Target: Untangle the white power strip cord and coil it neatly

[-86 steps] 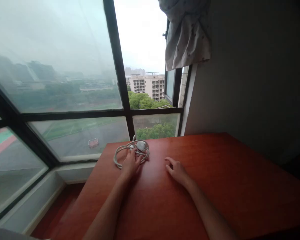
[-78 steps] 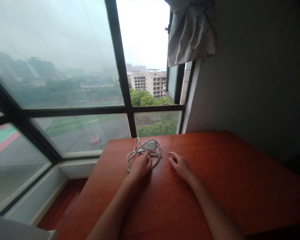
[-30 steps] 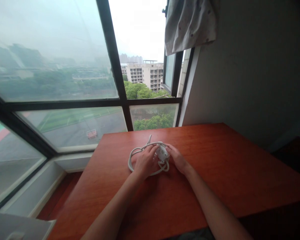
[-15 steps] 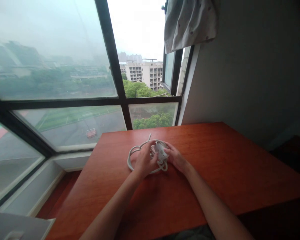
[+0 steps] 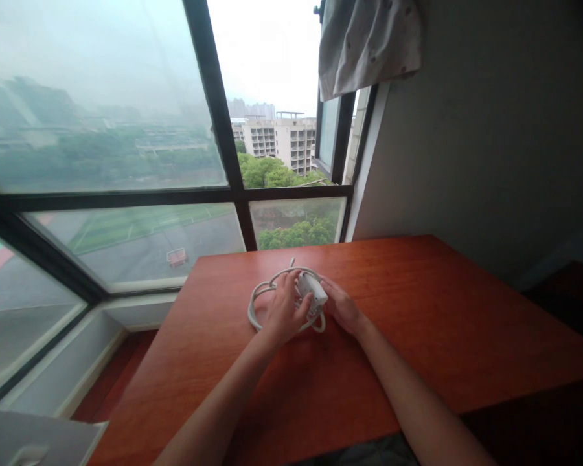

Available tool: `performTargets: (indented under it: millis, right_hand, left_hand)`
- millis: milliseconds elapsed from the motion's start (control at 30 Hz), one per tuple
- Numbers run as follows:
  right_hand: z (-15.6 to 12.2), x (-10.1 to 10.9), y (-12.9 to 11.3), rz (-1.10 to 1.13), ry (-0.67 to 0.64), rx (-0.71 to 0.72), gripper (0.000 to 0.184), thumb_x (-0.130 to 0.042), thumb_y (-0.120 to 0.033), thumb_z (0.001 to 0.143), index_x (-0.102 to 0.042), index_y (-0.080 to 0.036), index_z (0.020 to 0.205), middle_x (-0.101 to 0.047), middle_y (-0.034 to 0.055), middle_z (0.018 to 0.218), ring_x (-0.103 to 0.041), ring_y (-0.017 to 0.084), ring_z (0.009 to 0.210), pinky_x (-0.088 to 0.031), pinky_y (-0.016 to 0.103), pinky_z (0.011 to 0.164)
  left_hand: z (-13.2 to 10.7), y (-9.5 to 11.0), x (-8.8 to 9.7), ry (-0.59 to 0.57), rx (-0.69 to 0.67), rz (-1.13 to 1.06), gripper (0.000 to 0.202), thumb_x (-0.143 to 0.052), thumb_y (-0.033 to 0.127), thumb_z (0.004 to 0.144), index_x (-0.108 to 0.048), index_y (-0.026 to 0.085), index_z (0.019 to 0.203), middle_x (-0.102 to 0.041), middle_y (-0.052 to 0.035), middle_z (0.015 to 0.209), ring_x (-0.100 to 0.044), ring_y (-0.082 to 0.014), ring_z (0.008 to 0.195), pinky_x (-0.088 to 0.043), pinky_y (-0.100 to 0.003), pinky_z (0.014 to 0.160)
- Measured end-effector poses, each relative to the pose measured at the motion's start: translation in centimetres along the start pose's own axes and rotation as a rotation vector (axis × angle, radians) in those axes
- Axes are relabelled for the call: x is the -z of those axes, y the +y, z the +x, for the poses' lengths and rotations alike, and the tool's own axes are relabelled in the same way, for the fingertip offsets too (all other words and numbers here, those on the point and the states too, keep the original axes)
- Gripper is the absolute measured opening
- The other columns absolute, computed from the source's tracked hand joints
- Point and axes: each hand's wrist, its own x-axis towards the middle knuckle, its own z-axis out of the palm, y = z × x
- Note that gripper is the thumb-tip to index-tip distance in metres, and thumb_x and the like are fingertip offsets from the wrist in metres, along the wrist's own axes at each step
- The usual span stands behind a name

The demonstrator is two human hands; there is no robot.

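A white power strip (image 5: 313, 291) is held tilted between my two hands, low over the wooden table. Its pale cord (image 5: 252, 312) lies in loose loops around and beneath it, and one short end points toward the window. My left hand (image 5: 285, 307) grips the strip from the left, thumb on the near side and fingers over the far side. On the right edge, my right hand (image 5: 344, 309) is cupped against the strip, its fingertips partly hidden behind it. The underside of the strip is out of sight.
The reddish-brown table (image 5: 398, 349) reaches to the window frame (image 5: 291, 194) and the dark wall (image 5: 466, 142). A spotted curtain (image 5: 369, 52) hangs at the upper right. A pale panel (image 5: 43, 437) stands at the lower left, beside the table.
The power strip has turned in my hands, so a different side faces me. My left fingers have lifted and spread slightly; my right thumb has come off its face.
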Motion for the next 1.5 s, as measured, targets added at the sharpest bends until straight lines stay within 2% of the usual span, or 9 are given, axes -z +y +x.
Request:
performTargets:
  millis: [200, 367, 533, 667, 867, 967, 1100, 1367, 1500]
  right_hand:
    - [0.1, -0.4, -0.1, -0.002, 0.037, 0.033, 0.053, -0.052, -0.056, 0.085, -0.062, -0.022, 0.124, -0.069, 0.0073, 0.115, -0.064, 0.027, 0.104, -0.051, 0.042, 0.090]
    - [0.7, 0.7, 0.4, -0.034, 0.163, 0.039, 0.037, -0.064, -0.045, 0.077, -0.069, -0.021, 0.106, -0.073, 0.0038, 0.092, -0.066, 0.022, 0.080, -0.052, 0.032, 0.073]
    - [0.6, 1.1, 0.3, -0.022, 0.170, 0.045, 0.036, -0.068, -0.034, 0.070, -0.069, -0.021, 0.104, -0.072, 0.0020, 0.088, -0.063, 0.017, 0.070, -0.048, 0.026, 0.062]
    - [0.4, 1.6, -0.2, -0.073, 0.128, 0.034, 0.039, -0.067, -0.036, 0.073, -0.067, -0.020, 0.109, -0.072, 0.0044, 0.095, -0.065, 0.019, 0.077, -0.050, 0.028, 0.067]
    - [-0.8, 3.5, -1.9, -0.131, 0.094, 0.056, 0.052, -0.048, -0.060, 0.087, -0.059, -0.024, 0.123, -0.063, 0.0092, 0.124, -0.062, 0.024, 0.107, -0.052, 0.033, 0.081]
    - [-1.5, 3.8, -2.3, -0.232, -0.032, 0.088, 0.059, -0.058, -0.061, 0.082, -0.058, -0.023, 0.126, -0.061, 0.0097, 0.127, -0.058, 0.026, 0.112, -0.050, 0.035, 0.087]
    - [-1.7, 3.5, -2.3, -0.355, -0.110, 0.094, 0.064, -0.076, -0.047, 0.071, -0.057, -0.023, 0.128, -0.064, 0.0065, 0.117, -0.060, 0.025, 0.103, -0.050, 0.033, 0.084]
    - [-1.3, 5.2, -2.4, -0.361, 0.114, 0.003, 0.049, -0.072, -0.050, 0.073, -0.065, -0.015, 0.108, -0.068, 0.0072, 0.099, -0.063, 0.021, 0.082, -0.052, 0.031, 0.070]
    - [-0.8, 6.8, -1.8, -0.366, 0.290, 0.049, 0.046, -0.073, -0.052, 0.070, -0.065, -0.016, 0.098, -0.069, 0.0051, 0.091, -0.063, 0.020, 0.078, -0.052, 0.031, 0.069]
  left_hand:
    - [0.2, 0.4, 0.7, -0.088, -0.029, 0.065, 0.047, -0.054, 0.034, 0.091, -0.041, 0.021, 0.134, -0.054, -0.0124, 0.126, -0.061, -0.0226, 0.096, -0.049, -0.039, 0.088]
    - [0.3, 1.5, 1.3, -0.163, -0.119, 0.031, 0.050, -0.058, 0.035, 0.089, -0.043, 0.025, 0.136, -0.053, -0.0116, 0.130, -0.054, -0.0264, 0.115, -0.046, -0.041, 0.097]
    - [0.0, 2.4, 1.2, -0.215, -0.111, 0.032, 0.057, -0.059, 0.036, 0.088, -0.039, 0.029, 0.141, -0.048, -0.0106, 0.136, -0.058, -0.0252, 0.110, -0.049, -0.039, 0.091]
    - [-0.3, 2.4, 0.9, -0.242, -0.106, 0.004, 0.062, -0.060, 0.035, 0.087, -0.035, 0.029, 0.144, -0.048, -0.0110, 0.136, -0.060, -0.0241, 0.107, -0.052, -0.037, 0.087]
    - [-0.2, 2.2, 0.7, -0.218, -0.090, 0.081, 0.058, -0.057, 0.035, 0.089, -0.035, 0.027, 0.142, -0.049, -0.0111, 0.135, -0.057, -0.0266, 0.112, -0.048, -0.040, 0.093]
    - [-0.2, 2.2, 0.7, -0.190, -0.113, 0.123, 0.054, -0.056, 0.035, 0.090, -0.039, 0.025, 0.140, -0.048, -0.0121, 0.136, -0.054, -0.0277, 0.118, -0.046, -0.042, 0.097]
    - [0.1, 1.8, 1.0, -0.204, -0.184, 0.128, 0.052, -0.058, 0.035, 0.088, -0.044, 0.026, 0.137, -0.051, -0.0119, 0.133, -0.053, -0.0270, 0.119, -0.047, -0.041, 0.097]
    - [0.8, -1.2, 2.6, -0.065, -0.073, 0.204, 0.025, -0.051, 0.030, 0.093, -0.058, 0.024, 0.116, -0.069, -0.0058, 0.105, -0.067, -0.0185, 0.086, -0.052, -0.030, 0.078]
    - [1.0, -2.3, 3.1, -0.036, -0.061, 0.201, 0.022, -0.051, 0.029, 0.093, -0.061, 0.023, 0.112, -0.071, -0.0036, 0.091, -0.067, -0.0155, 0.075, -0.051, -0.026, 0.071]
